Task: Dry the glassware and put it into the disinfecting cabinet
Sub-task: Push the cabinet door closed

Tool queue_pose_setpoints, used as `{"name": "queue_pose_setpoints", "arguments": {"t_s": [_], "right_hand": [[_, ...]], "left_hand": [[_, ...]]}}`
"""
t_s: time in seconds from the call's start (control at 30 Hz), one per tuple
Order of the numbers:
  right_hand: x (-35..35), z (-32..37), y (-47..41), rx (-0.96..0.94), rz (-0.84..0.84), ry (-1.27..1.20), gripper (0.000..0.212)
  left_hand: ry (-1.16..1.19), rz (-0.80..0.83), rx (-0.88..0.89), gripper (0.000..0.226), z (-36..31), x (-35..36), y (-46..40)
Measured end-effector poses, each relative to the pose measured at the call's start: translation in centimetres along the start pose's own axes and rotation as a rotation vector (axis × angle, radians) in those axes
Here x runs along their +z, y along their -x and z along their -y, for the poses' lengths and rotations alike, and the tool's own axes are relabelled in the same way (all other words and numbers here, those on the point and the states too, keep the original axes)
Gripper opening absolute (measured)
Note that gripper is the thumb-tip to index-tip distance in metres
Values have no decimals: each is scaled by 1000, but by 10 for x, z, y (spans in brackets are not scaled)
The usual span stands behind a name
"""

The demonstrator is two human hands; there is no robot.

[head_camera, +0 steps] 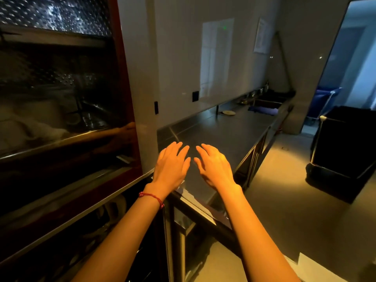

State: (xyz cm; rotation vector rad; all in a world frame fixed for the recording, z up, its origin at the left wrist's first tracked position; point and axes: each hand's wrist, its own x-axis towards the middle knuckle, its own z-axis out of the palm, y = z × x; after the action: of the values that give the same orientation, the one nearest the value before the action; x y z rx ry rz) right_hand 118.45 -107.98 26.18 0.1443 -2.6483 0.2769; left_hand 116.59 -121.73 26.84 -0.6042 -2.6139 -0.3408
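Observation:
The disinfecting cabinet fills the left of the head view, with a dark red frame and a dim glass front. Behind the glass, glassware stands on a wire shelf next to something pale, perhaps a cloth. My left hand and my right hand are stretched out side by side, palms down, above the near end of a steel counter. Both hands hold nothing and their fingers are spread. A red string bracelet circles my left wrist.
The long steel counter runs away along the grey wall to a sink with a blue cloth and a small plate. A black bin stands on the floor at right. A doorway opens at the far right.

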Motion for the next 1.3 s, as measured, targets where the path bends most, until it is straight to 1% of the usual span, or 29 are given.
{"name": "queue_pose_setpoints", "arguments": {"t_s": [0.17, 0.3, 0.5, 0.67, 0.8, 1.0, 1.17, 1.3], "right_hand": [[-3, -15, -24, -11, 51, -18, 46], [-4, -28, -43, -64, 42, 9, 45], [6, -39, -69, -227, 45, 108, 49], [26, -42, -83, -280, 26, 113, 51], [47, -43, -90, -247, -46, 60, 50], [77, -42, -101, -204, -74, 39, 47], [102, -51, -112, -163, -54, 40, 44], [122, -59, -117, -149, 6, -34, 46]], "left_hand": [[-13, 14, -43, 47, 1, 15, -24], [-31, 24, -63, 48, 4, 27, -37], [-12, 15, -92, 50, 12, 44, -52], [-57, 65, -81, 52, 28, 56, -67], [-53, 86, -62, 53, 40, 66, -76], [-48, 93, -43, 54, 45, 79, -88], [-74, 131, -70, 55, 49, 90, -98], [-96, 151, -104, 57, 50, 95, -107]]}}
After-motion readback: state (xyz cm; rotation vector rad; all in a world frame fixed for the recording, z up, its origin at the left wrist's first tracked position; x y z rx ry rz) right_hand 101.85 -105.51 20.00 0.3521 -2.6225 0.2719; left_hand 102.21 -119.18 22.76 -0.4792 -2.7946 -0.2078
